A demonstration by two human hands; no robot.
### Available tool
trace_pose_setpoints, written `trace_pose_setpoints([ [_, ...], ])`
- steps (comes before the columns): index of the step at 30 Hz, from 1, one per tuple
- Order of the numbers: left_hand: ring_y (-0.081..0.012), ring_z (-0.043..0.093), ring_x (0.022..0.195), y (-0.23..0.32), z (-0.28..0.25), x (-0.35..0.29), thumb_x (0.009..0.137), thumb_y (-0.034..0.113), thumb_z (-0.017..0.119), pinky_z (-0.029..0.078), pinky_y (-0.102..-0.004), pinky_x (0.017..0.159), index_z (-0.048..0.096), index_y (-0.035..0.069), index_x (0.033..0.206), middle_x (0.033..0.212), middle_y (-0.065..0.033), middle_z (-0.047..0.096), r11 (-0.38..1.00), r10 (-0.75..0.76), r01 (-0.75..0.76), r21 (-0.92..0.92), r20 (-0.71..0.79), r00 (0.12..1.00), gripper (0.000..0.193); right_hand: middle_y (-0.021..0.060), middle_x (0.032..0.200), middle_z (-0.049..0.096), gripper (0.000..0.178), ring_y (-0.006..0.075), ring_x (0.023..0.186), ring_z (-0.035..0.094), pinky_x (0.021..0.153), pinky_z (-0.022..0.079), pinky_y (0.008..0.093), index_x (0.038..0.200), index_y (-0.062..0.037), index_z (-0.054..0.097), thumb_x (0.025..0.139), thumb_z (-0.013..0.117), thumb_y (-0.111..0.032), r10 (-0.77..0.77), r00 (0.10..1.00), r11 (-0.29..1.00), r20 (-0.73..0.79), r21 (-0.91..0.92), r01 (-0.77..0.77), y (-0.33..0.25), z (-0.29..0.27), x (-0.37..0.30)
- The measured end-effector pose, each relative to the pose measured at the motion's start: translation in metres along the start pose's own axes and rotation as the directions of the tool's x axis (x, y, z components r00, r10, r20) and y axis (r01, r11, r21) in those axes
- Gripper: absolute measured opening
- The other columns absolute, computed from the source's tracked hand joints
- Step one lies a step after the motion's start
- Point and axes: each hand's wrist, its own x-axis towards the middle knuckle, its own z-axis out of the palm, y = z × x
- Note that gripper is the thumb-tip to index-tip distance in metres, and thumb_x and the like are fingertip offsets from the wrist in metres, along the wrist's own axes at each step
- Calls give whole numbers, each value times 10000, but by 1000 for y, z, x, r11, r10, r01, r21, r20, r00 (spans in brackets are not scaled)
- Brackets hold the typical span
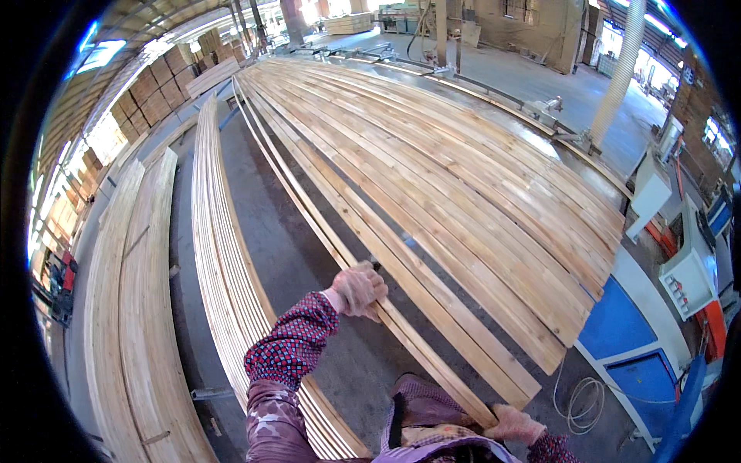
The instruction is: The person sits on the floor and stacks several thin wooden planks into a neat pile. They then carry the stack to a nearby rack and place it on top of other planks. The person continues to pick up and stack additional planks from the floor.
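Note:
A long, narrow wooden board (427, 356) runs from near my body toward the far end of the wide layer of boards. My left hand (359, 291), in a thin pale glove, is closed around it partway along. At its near end, my right hand (515, 426), gloved the same way, grips the tip, with the fingers partly hidden. Just right of this board lie loose boards (432, 312), spaced apart from one another. Beyond them, many planks lie flat side by side as a broad wooden layer (463, 201).
Left of me stands a stack of thin boards (212, 231), with a taller lumber stack (147, 309) farther left. A blue and white machine (625, 316) and a coiled hose (583, 405) are at the right. A ribbed duct (620, 73) rises behind the planks.

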Motion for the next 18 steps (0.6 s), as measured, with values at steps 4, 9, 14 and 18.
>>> trace_pose_setpoints([
  [4, -255, 620, 922, -33, 36, 13, 674, 563, 768, 531, -416, 790, 583, 158, 903, 922, -34, 595, 981, 168, -168, -99, -11, 986, 500, 145, 1162, 702, 428, 220, 1035, 665, 920, 527, 353, 1305, -32, 604, 959, 653, -279, 179, 984, 922, -19, -346, -174, -98, -44, -29],
  [9, -267, 621, 899, -45, 30, 23, 725, 718, 702, 529, -424, 768, 591, 131, 883, 912, -61, 595, 948, 285, -271, -167, 69, 956, 618, 179, 1031, 696, 441, 332, 956, 684, 843, 545, 440, 1200, -34, 631, 877, 663, -332, -117, 872, 910, -475, -403, -98, -153, -70, 29],
  [14, -247, 620, 890, -70, 33, 29, 700, 697, 706, 515, -406, 786, 586, 129, 897, 896, -40, 596, 866, 429, -453, -212, -153, 890, 612, 167, 968, 685, 480, 384, 890, 688, 788, 559, 465, 1179, -40, 628, 795, 680, -323, -315, 719, 771, -619, -609, -186, -137, -45, 118],
  [18, -248, 620, 873, -109, 58, 5, 694, 689, 705, 513, -397, 780, 595, 128, 898, 870, -38, 601, 852, 431, -464, -244, -179, 885, 607, 173, 989, 680, 475, 379, 902, 685, 788, 559, 466, 1168, -41, 620, 777, 692, -303, -199, 798, 793, -569, -572, -211, -127, -34, 125],
])
